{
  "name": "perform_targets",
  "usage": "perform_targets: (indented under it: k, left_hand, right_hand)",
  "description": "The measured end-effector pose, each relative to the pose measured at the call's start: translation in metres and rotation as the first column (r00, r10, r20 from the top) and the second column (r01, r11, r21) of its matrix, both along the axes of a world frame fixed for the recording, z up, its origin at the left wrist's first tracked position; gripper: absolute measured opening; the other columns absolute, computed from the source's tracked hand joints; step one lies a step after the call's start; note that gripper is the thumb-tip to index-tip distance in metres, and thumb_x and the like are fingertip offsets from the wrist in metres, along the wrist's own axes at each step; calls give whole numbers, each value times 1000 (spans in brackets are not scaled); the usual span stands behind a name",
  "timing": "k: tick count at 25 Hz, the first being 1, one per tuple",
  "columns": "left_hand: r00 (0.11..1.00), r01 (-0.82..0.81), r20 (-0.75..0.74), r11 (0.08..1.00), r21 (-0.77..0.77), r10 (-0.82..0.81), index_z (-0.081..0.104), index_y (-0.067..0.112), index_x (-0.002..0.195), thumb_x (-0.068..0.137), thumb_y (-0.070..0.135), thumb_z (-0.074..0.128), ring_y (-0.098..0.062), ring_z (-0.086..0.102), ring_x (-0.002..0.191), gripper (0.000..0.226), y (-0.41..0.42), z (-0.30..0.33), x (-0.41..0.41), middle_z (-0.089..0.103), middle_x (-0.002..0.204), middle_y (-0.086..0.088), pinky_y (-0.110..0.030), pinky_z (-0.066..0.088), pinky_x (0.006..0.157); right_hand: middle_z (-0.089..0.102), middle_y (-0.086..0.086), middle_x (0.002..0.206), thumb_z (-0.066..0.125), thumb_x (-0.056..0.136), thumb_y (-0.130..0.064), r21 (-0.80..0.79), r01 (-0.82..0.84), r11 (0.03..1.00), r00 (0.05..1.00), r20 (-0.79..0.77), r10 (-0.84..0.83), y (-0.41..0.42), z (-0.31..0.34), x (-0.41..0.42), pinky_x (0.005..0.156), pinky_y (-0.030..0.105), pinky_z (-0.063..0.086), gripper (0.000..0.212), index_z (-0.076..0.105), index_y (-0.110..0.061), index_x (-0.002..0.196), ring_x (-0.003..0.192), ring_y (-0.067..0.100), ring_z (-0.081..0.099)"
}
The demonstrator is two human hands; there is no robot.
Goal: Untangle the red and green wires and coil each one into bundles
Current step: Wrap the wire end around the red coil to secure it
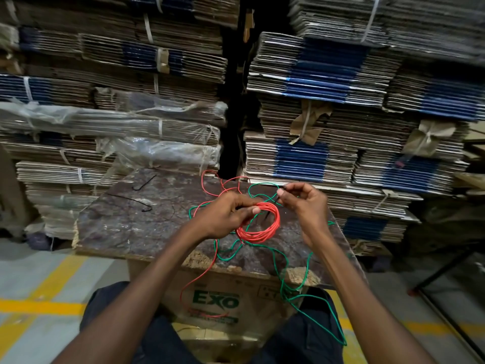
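Over the board (126, 224): left hand (225, 214) gripping springy red coil (262, 224); right hand (304, 203) pinching limp green wire (278, 256); best held at crossings.

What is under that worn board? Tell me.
Under the worn board stands a cardboard box printed EXO, with loose red wire and green wire hanging across its front. The person's legs hide its base; its contents cannot be seen.

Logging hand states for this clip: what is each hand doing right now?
Left hand: grips the red wire coil.
Right hand: pinches a thin dark strand.
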State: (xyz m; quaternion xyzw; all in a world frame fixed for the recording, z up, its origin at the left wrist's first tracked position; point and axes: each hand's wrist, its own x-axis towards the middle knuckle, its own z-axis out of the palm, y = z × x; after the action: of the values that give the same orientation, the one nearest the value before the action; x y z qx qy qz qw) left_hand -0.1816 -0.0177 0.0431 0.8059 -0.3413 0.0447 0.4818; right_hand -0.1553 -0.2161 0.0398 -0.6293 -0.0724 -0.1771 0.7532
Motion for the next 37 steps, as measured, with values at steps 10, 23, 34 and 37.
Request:
perform_targets:
  k: [10, 23, 34, 37]
  left_hand:
    - [995, 39, -92, 998, 53, -34, 66, -6, 92, 94, 32, 49, -15, 48, 62, 41, -7, -13, 3, 52, 65, 2, -31, 38, 61]
    - [983, -78, -166, 997, -27, 72, 66, 13, 72, 91, 32, 54, -19, 48, 63, 29, -1, -22, 14, 55, 61, 5, -34, 36, 62]
    - [957, -239, -189, 967, -92, 218, 61, 0, 73, 98, 11, 53, -5, 48, 51, 28, -2, -19, 13, 54, 58, -1, -21, 38, 54]
    - [959, -253, -150, 966, -58, 242, 63, -2, 74, 98, 11, 53, 5, 42, 44, 29, -5, -15, 8, 52, 55, 4, -12, 31, 47]
  right_hand:
    - [70, -3, 68, 75, 74, 6, -72, -138, 988, 987, -95, 131, 9, 5, -23, 55, 16, 51, 19, 66, -10, 78, 59, 6, 64]
    - [71, 9, 78, 78, 69, 11, -332, -134, 934, 987, 41, 156, -3, 21, -46, 65, 18, 54, 21, 68, 1, 85, 66, 8, 64]
    - [67, -10, 84, 81, 72, -25, -797, 97, 596, 898, 329, 294, 12, -7, -53, 65, 26, 49, 22, 76, -29, 94, 77, 8, 62]
    - [63, -11, 83, 79, 72, -33, -809, 91, 581, 905, 310, 290, 13, -9, -53, 66, 32, 50, 23, 77, -32, 94, 78, 10, 61]
